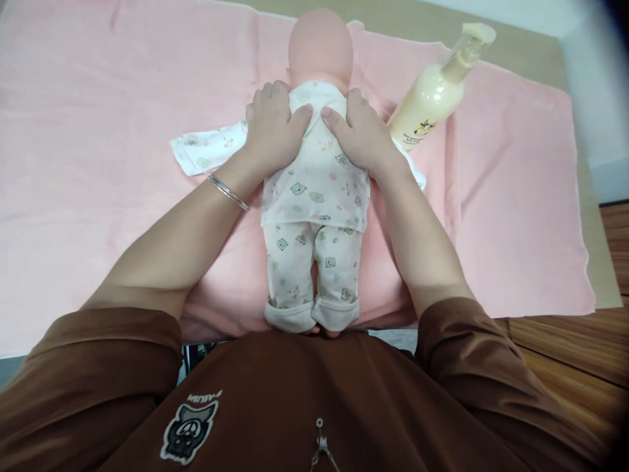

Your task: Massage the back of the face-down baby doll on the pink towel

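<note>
A bald baby doll [317, 190] in a white printed top and trousers lies face down, its head away from me and its feet near my body. My left hand [278, 128] grips its left-side shoulder, thumb on the upper back and fingers curled over the outer side. On the other shoulder my right hand [358, 131] holds in the same way. Both thumbs point inward below the neck, a small gap between them. One flat sleeve [209, 149] sticks out past my left hand; the other sleeve [410, 164] is partly covered by my right wrist. The doll's face is hidden.
A cream pump bottle [427, 101] stands right of the doll, close to my right hand. Beneath everything, a pink blanket [521, 196] covers most of the tabletop [533, 56]. Wooden flooring [570, 351] shows at the lower right.
</note>
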Motion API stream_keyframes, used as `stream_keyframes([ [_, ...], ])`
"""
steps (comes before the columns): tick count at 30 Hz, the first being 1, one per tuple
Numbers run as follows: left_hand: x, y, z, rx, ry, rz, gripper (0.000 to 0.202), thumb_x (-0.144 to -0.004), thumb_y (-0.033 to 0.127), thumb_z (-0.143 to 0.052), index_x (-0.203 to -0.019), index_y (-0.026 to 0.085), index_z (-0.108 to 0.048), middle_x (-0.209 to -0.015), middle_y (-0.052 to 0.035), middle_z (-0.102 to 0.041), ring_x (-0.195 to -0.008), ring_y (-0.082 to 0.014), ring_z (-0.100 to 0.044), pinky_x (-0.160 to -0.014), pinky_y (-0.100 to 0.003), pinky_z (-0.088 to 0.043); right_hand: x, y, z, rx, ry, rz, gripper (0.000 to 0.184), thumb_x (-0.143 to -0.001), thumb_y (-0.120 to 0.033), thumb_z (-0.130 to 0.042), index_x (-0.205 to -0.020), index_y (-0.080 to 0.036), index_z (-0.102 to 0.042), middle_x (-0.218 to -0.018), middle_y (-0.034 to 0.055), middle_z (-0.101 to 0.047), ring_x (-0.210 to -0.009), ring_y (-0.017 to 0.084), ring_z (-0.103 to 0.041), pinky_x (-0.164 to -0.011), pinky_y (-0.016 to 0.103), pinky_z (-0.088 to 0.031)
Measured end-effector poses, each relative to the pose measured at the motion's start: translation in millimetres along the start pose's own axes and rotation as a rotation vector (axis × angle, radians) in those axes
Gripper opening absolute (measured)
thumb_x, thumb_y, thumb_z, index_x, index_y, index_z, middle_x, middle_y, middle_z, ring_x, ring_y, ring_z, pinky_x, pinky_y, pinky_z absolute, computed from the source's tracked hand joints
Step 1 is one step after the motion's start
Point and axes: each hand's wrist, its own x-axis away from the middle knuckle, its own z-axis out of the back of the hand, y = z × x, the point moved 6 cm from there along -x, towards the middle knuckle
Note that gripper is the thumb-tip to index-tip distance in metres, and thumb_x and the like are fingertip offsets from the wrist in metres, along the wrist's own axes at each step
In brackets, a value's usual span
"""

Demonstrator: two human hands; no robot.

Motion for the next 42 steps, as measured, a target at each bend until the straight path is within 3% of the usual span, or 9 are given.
stream_keyframes([
  [6,2,2,2.0,0.002,0.033,-0.013,0.041,-0.088,0.057,-0.035,-0.116,0.031,-0.049,-0.116,-0.0066,-0.053,-0.112,-0.0271,-0.038,-0.096,-0.047,-0.031,-2,1,2,0.035,0.053,0.007,0.053,-0.094,-0.070,-0.020,-0.106,-0.025,-0.045,-0.117,0.0109,-0.055,-0.108,0.030,-0.050,-0.092,0.047,-0.042],
  [9,1,0,0.3,0.008,0.053,-0.032,0.037,-0.090,0.051,-0.036,-0.114,0.028,-0.052,-0.114,-0.0058,-0.053,-0.107,-0.0256,-0.039,-0.095,-0.045,-0.031,-5,8,8,-0.091,0.048,0.065,0.035,-0.099,-0.054,-0.033,-0.106,-0.024,-0.048,-0.117,0.0069,-0.056,-0.109,0.025,-0.051,-0.095,0.041,-0.042],
  [14,-3,-1,1.1,0.005,0.000,-0.068,0.034,-0.093,0.047,-0.037,-0.110,0.024,-0.054,-0.105,-0.0056,-0.055,-0.100,-0.0241,-0.043,-0.095,-0.044,-0.031,-7,31,34,-0.249,0.094,0.035,0.017,-0.097,-0.031,-0.040,-0.104,-0.025,-0.055,-0.105,0.0000,-0.061,-0.097,0.017,-0.057,-0.084,0.030,-0.046],
  [18,6,12,10.0,-0.061,0.007,-0.138,0.028,-0.094,0.042,-0.037,-0.103,0.024,-0.056,-0.102,-0.0072,-0.057,-0.104,-0.0267,-0.045,-0.101,-0.048,-0.028,-1,20,48,-0.224,0.208,0.093,0.018,-0.096,-0.027,-0.041,-0.104,-0.024,-0.056,-0.104,0.0003,-0.061,-0.094,0.015,-0.058,-0.082,0.027,-0.047],
  [22,28,37,17.8,-0.123,0.045,-0.265,0.024,-0.093,0.029,-0.038,-0.106,0.024,-0.056,-0.111,-0.0095,-0.054,-0.112,-0.0291,-0.045,-0.101,-0.046,-0.034,3,-8,34,-0.162,0.276,0.116,0.024,-0.098,-0.029,-0.036,-0.114,-0.022,-0.052,-0.118,0.0034,-0.059,-0.111,0.016,-0.053,-0.098,0.029,-0.042],
  [26,36,49,21.2,-0.105,0.034,-0.303,0.024,-0.090,0.018,-0.037,-0.103,0.021,-0.057,-0.111,-0.0121,-0.054,-0.110,-0.0284,-0.048,-0.097,-0.044,-0.041,3,-23,4,0.079,0.178,-0.031,0.033,-0.101,-0.037,-0.030,-0.126,-0.020,-0.045,-0.128,0.0085,-0.054,-0.120,0.025,-0.047,-0.108,0.047,-0.034],
  [29,23,38,20.3,-0.048,0.026,-0.243,0.018,-0.089,0.018,-0.039,-0.089,0.024,-0.057,-0.098,-0.0099,-0.058,-0.100,-0.0270,-0.052,-0.092,-0.044,-0.043,14,-36,-6,0.244,0.120,-0.082,0.043,-0.101,-0.037,-0.027,-0.136,-0.013,-0.038,-0.138,0.0149,-0.045,-0.131,0.033,-0.038,-0.110,0.057,-0.026],
  [35,-8,0,-1.7,0.050,0.025,-0.179,0.026,-0.096,0.035,-0.033,-0.099,0.022,-0.056,-0.099,-0.0053,-0.057,-0.098,-0.0203,-0.047,-0.096,-0.040,-0.038,37,-70,-5,0.347,0.148,0.014,0.048,-0.099,-0.025,-0.028,-0.141,-0.004,-0.033,-0.146,0.0179,-0.035,-0.137,0.032,-0.028,-0.116,0.047,-0.024],
  [42,26,34,10.7,-0.136,0.093,-0.299,0.024,-0.093,0.027,-0.037,-0.108,0.023,-0.055,-0.105,-0.0120,-0.054,-0.106,-0.0307,-0.048,-0.094,-0.046,-0.040,1,-19,2,0.113,0.107,0.014,0.041,-0.102,-0.041,-0.023,-0.111,-0.015,-0.053,-0.116,0.0125,-0.059,-0.110,0.028,-0.053,-0.099,0.045,-0.042],
])
